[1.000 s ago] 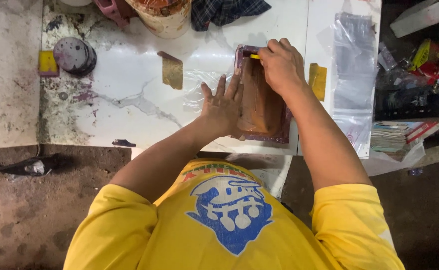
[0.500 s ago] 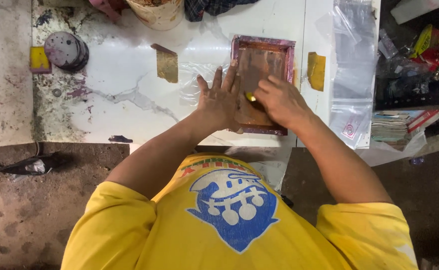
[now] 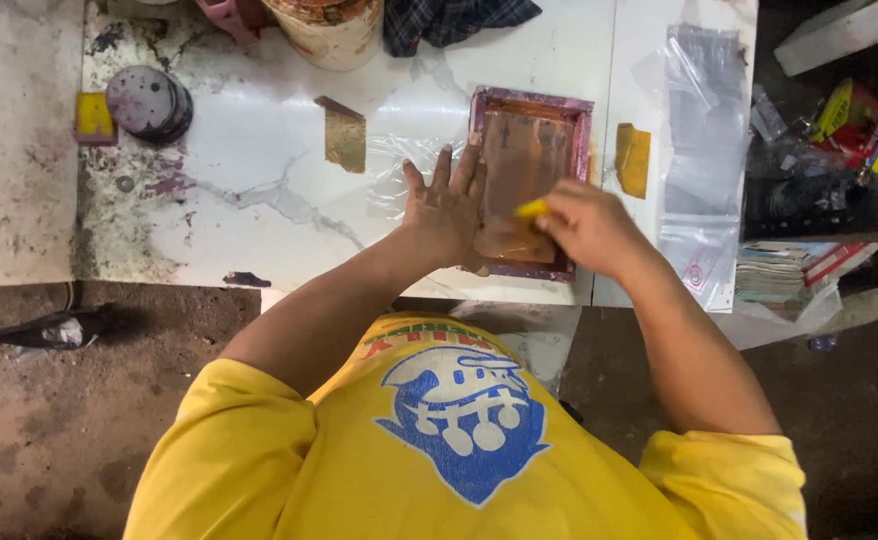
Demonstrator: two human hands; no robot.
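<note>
Screen frame (image 3: 529,180) pinned under flat left hand (image 3: 446,210), right hand (image 3: 589,225) gripping squeegee (image 3: 533,209).

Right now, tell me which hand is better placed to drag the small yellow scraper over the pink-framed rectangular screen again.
Right. The right hand already grips the small yellow scraper on the pink-framed rectangular screen. The left hand lies flat, fingers spread, on the screen's left edge and probably steadies it.

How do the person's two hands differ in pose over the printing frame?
The left hand lies flat with fingers spread on the frame's left edge; the right hand is curled around a yellow tool on the screen. Both are bare and over the frame.
</note>
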